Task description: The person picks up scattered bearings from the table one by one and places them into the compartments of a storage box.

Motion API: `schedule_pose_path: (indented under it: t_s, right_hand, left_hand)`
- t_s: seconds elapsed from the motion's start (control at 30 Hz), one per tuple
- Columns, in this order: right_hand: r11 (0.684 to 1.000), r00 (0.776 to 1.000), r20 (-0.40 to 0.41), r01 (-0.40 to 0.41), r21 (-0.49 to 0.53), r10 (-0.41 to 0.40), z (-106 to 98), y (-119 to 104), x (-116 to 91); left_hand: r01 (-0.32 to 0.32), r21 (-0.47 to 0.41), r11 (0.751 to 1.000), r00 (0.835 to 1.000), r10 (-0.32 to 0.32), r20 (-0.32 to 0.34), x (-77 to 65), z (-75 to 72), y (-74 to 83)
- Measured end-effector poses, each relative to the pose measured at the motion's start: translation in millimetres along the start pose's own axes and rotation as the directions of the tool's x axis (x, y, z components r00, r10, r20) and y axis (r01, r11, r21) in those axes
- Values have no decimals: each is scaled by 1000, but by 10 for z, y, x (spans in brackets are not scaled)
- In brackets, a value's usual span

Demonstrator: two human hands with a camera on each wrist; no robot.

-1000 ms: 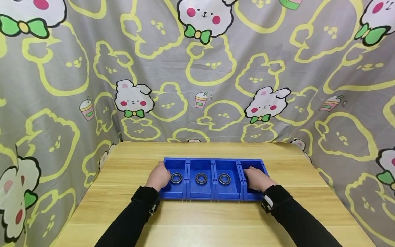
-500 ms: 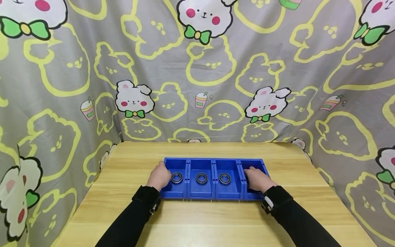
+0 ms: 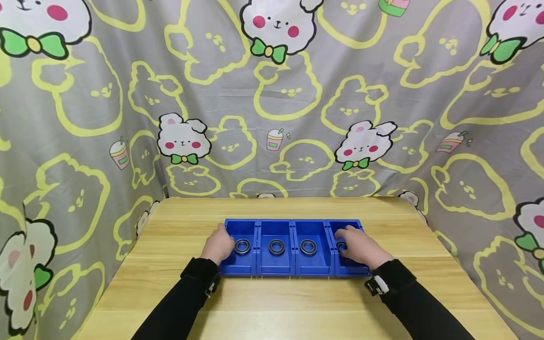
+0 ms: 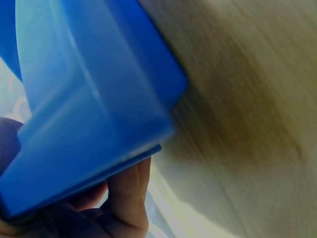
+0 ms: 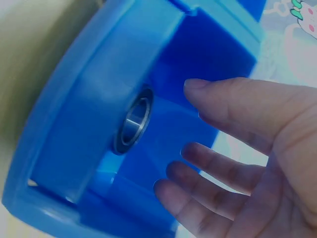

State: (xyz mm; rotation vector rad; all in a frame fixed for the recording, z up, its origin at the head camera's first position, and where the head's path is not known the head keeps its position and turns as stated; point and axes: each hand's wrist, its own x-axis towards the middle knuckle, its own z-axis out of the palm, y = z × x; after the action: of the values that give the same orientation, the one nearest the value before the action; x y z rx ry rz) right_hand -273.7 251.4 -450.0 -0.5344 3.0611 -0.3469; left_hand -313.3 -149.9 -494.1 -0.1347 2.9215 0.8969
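Four-sided blue plastic bins stand joined in a row. My left hand grips the outer side wall of the leftmost bin; in the left wrist view its curled fingers show below the blue wall. A metal ball bearing lies in that bin. Over the rightmost bin is my right hand, fingers spread and holding nothing. Below it a bearing leans or lies near the bin's wall, apart from the fingertips; its exact tilt is unclear.
Two middle bins hold one bearing each, the left one and the right one. The row stands on a wood-grain table. A patterned grey curtain hangs behind and at both sides.
My right hand has let go of the bearing and drawn slightly up and right, so the bearing now shows in the rightmost bin. The left hand keeps its place.
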Motion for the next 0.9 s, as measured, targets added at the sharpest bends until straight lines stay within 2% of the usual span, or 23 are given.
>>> schedule_pose_path:
  t_s: [0.3,0.9]
  right_hand:
    - [1000,999,-35,8,14,-8,-157,59,-108]
    - [998,991,-120,-50,46,56,-430,243,-231]
  left_hand:
    - [0,-10,1000,1000,0,8,-3,1,2]
    - [-21,-10,1000,1000,21,-21,-55,-29,26]
